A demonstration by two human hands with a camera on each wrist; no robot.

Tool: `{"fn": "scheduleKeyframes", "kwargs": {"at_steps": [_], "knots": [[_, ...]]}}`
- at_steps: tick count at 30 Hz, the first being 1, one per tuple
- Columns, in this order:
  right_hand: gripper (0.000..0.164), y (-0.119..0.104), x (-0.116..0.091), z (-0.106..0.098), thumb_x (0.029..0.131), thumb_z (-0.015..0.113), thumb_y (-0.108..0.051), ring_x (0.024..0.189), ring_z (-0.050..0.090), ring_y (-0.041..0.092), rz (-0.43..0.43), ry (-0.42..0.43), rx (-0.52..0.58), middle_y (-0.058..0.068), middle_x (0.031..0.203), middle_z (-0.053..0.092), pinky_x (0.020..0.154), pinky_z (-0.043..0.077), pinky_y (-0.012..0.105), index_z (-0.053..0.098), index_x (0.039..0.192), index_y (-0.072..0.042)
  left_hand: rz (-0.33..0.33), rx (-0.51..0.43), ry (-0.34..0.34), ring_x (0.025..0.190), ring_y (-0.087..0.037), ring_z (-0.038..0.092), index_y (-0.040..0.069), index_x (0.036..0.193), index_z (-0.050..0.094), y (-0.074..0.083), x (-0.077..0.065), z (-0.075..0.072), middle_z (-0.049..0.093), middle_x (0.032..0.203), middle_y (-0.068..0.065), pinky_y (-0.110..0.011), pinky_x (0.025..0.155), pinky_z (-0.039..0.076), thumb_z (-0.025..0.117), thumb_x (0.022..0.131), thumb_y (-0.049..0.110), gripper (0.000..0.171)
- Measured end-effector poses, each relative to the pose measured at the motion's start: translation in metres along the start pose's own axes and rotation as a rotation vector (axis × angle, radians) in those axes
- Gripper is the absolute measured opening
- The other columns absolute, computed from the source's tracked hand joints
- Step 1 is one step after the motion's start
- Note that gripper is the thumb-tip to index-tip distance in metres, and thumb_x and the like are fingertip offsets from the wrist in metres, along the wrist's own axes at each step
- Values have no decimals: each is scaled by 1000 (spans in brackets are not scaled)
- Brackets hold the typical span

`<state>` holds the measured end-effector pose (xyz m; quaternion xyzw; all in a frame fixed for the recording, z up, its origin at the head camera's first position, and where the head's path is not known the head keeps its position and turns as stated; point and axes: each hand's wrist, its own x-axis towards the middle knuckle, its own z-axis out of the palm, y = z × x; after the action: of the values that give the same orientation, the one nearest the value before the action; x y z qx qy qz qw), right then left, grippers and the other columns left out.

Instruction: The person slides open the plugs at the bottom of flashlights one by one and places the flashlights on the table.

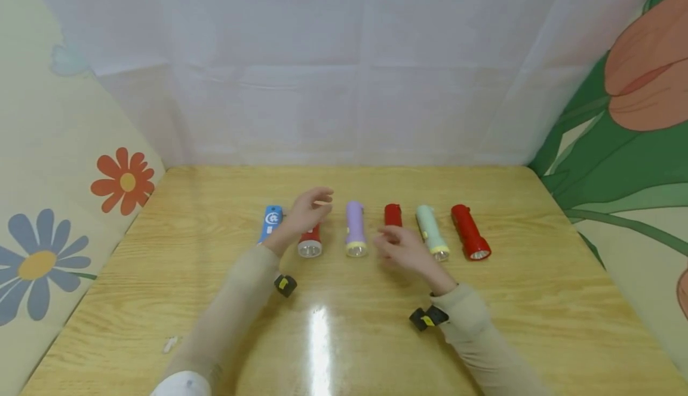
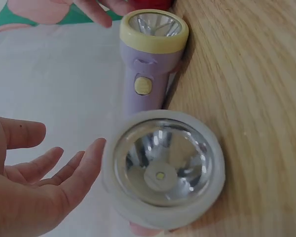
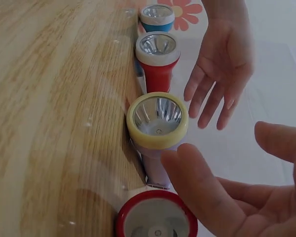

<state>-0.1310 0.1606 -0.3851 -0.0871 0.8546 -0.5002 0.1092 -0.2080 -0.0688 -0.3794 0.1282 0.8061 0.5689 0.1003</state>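
Observation:
Several flashlights lie in a row on the wooden table, lens ends toward me. My left hand (image 1: 307,212) hovers over a red flashlight with a white rim (image 1: 310,246), its fingers loosely spread and holding nothing. Beside it on the left lies a blue flashlight (image 1: 271,223), partly behind the wrist. A purple flashlight with a yellow rim (image 1: 355,229) lies between my hands. My right hand (image 1: 404,249) is above a red flashlight (image 1: 393,214) and covers its front end in the head view. In the right wrist view its fingers are relaxed and grip nothing.
Right of my right hand lie a mint green flashlight (image 1: 431,232) and another red flashlight (image 1: 470,232). A small white scrap (image 1: 170,343) is on the table (image 1: 537,300) near my left sleeve. A white cloth (image 1: 344,85) hangs behind, with flower-patterned panels at both sides.

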Motion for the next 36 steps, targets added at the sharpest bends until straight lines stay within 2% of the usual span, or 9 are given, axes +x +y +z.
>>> {"fn": "scheduleKeyframes", "kwargs": {"at_steps": [7,11,13,16,21,26,31,36], "knots": [[41,-5,5,10,92,52,-13,66,62,24,-29,12,-92,18,89,65,56,51,29,46,123,13,-94,36,-61,108,-36,51,-2,132,41,-2,18,3,45,128,-24,-40,82,50,49,91,2,42],[40,-9,8,14,92,53,-15,64,61,22,-20,12,-136,15,83,65,55,49,27,49,120,12,-110,66,-92,102,-37,54,-4,131,41,-3,24,2,45,128,-24,-38,80,50,48,90,1,42],[39,-10,9,16,91,54,-16,63,61,22,-8,15,-147,15,81,65,55,49,27,51,118,12,-111,84,-105,99,-37,56,-5,130,41,-4,28,2,46,127,-25,-37,80,50,48,89,0,42],[30,-12,12,19,90,55,-17,59,59,19,1,29,-191,13,75,65,54,48,28,59,106,7,-103,121,-126,100,-37,56,-7,130,42,-4,34,1,46,126,-25,-38,81,49,47,87,-2,43],[22,-10,18,26,89,57,-20,53,54,13,25,70,-275,4,65,62,52,45,26,65,92,-1,-93,186,-173,105,-34,54,-8,129,42,-2,42,0,47,125,-25,-37,84,48,46,85,-5,44],[21,-6,21,31,88,58,-20,49,45,12,30,104,-305,1,58,52,45,38,25,65,86,-1,-103,210,-204,106,-33,53,-8,127,44,0,48,3,48,125,-25,-35,84,49,47,82,-8,45],[22,-6,22,34,90,55,-21,47,41,12,16,95,-314,1,55,49,43,35,23,64,83,-2,-108,246,-230,100,-34,56,-9,125,45,1,56,3,49,123,-26,-34,80,50,44,79,-11,46],[27,-8,23,35,91,54,-22,46,39,11,27,79,-292,1,53,46,41,32,21,57,69,-6,-107,273,-271,96,-33,57,-8,125,46,0,64,3,49,121,-25,-34,78,51,45,79,-10,45]]}}
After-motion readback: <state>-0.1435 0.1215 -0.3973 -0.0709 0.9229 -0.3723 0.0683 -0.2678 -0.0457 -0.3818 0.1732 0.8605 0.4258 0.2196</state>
